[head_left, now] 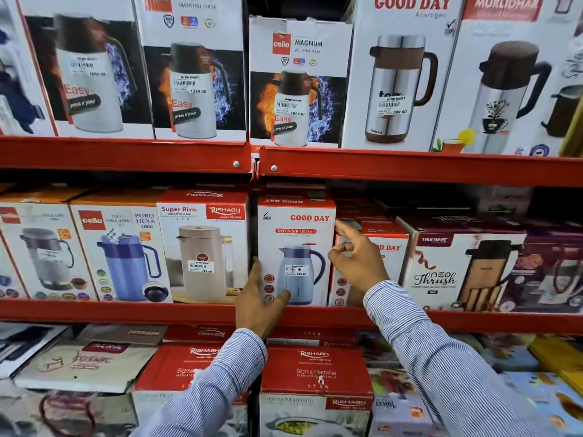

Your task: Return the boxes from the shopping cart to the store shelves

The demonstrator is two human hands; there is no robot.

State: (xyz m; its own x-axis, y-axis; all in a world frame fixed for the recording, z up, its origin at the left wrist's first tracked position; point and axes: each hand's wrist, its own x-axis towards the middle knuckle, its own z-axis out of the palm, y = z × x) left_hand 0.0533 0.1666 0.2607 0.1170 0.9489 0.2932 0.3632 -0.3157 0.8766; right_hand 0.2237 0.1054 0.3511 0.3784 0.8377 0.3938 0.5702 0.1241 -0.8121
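A white and red flask box (pixel 296 252) stands upright on the middle shelf (pixel 126 310), slotted between a beige jug box (pixel 203 247) on its left and another red and white box (pixel 372 266) set a little further back on its right. The left hand (pixel 257 299) lies flat against the lower left front of the flask box, fingers along its left edge and thumb spread across the bottom of the front; it presses rather than grips. The right hand (pixel 355 257) hovers just beside the box's right edge, fingers loosely spread and holding nothing, and whether it touches the box I cannot tell. The step in hand looks like the final seating of this box in its row: it is already on the shelf and seems roughly level with its left neighbour. The next move likely calls for a light push to square it up, then letting go with both hands. The shopping cart is out of view, so how many boxes remain cannot be told.
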